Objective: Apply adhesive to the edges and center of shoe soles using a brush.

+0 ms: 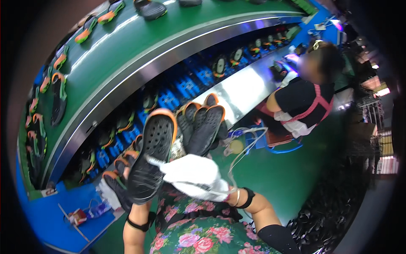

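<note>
A black clog-style shoe [149, 148] with round holes and an orange edge stands up in front of me, toe end away. My left hand [127, 171] holds it from behind and to the left; most of its fingers are hidden by the shoe. My right hand [194, 174], in a white glove, lies against the shoe's right side. Its fingers are bunched, and a thin pale tip [154, 160] reaches over the black surface. Motion blur hides whether that is a glove finger or a small tool. Just beyond the glove, more black shoes [205, 129] with orange edges are grouped together.
A green conveyor belt [127, 46] carrying shoes curves across the far left, edged by a metal rail [169, 53]. Below it, blue racks [186, 86] hold shoes. A person [308, 84] sits right of a metal worktop [249, 86]. Pale cable [241, 156] hangs nearby. Blue table [55, 220] at left.
</note>
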The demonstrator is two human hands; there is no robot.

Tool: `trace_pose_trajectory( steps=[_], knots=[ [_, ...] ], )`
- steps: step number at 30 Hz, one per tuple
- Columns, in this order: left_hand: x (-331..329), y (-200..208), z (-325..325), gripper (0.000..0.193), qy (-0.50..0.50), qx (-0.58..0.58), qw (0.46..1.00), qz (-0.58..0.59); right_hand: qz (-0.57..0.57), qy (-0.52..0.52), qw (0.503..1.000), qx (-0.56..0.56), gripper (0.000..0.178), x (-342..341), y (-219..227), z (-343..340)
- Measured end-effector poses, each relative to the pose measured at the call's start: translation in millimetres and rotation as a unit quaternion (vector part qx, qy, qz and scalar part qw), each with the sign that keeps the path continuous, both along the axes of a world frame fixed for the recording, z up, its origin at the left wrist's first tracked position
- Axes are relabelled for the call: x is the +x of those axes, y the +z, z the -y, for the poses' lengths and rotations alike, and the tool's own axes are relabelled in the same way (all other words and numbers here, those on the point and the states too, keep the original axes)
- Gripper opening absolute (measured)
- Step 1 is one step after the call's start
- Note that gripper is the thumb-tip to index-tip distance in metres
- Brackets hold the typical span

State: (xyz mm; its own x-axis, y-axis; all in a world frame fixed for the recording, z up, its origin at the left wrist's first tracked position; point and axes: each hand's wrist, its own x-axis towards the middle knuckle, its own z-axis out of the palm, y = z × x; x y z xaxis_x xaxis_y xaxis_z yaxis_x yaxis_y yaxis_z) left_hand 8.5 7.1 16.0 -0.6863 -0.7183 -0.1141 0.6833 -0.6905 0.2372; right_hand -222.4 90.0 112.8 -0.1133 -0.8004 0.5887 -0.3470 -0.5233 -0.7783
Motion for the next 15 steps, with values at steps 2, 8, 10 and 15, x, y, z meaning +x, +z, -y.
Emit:
trace_pose_trajectory(
  steps=[2,8,10,15],
  knots=[
    [4,-8,3,0.092,-0.035,-0.041,0.997,-0.046,-0.043,-0.039,0.998,-0.003,0.028,-3,7,-2],
    [-39,7,-28,0.092,-0.047,0.086,0.991,0.094,-0.095,-0.046,0.994,0.011,0.025,-8,16,2],
    [-40,1,-33,0.089,-0.070,0.168,0.977,-0.113,-0.113,-0.042,0.993,0.005,0.025,-11,23,9],
    [-44,6,-41,0.088,-0.140,0.139,0.967,-0.160,-0.158,-0.044,0.986,-0.008,0.027,-9,26,24]
  ],
)
